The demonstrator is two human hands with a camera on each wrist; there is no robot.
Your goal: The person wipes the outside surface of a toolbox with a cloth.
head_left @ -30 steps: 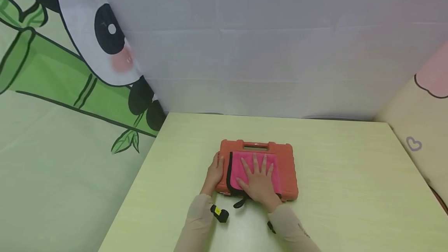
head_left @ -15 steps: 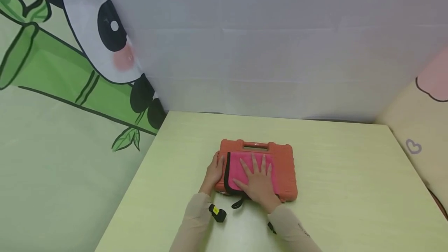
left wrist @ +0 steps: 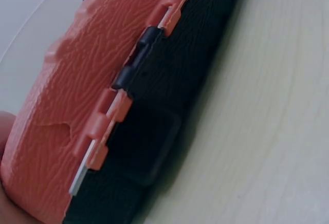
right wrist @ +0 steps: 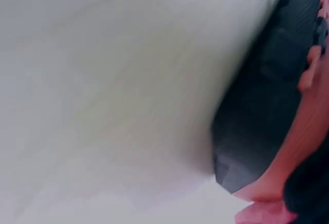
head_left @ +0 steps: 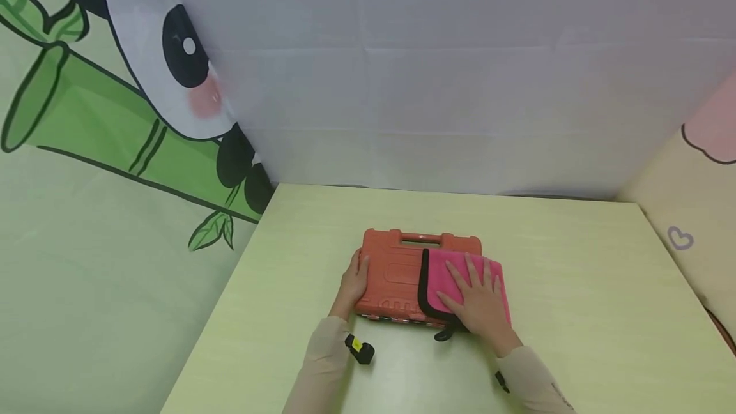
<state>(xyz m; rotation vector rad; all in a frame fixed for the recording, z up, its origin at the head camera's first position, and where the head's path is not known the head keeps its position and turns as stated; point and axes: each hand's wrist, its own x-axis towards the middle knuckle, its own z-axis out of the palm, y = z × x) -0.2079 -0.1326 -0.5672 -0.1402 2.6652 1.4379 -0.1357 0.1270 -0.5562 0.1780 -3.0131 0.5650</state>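
An orange plastic carrying case [head_left: 391,267] lies flat on the table, its handle at the far side. Its lower half [left wrist: 154,131] is dark, with a row of hinges along the near edge in the left wrist view. My left hand [head_left: 351,283] holds the case's left side, thumb on the lid. A flat pink fabric pouch [head_left: 438,273] with black edging and a black loop lies over the lid's right part and juts past its right edge. My right hand [head_left: 480,302] rests on the pouch with fingers spread. In the right wrist view, no fingers are clearly seen.
The pale table [head_left: 575,286] runs back to a light cloth wall [head_left: 431,82]. A printed cartoon backdrop [head_left: 115,209] stands at the left, and another panel [head_left: 678,203] at the right. A small black device [head_left: 360,350] sits at the left wrist.
The pink pouch has slid right across the lid under my right hand, after a slight shift left. The left hand and the case have hardly moved.
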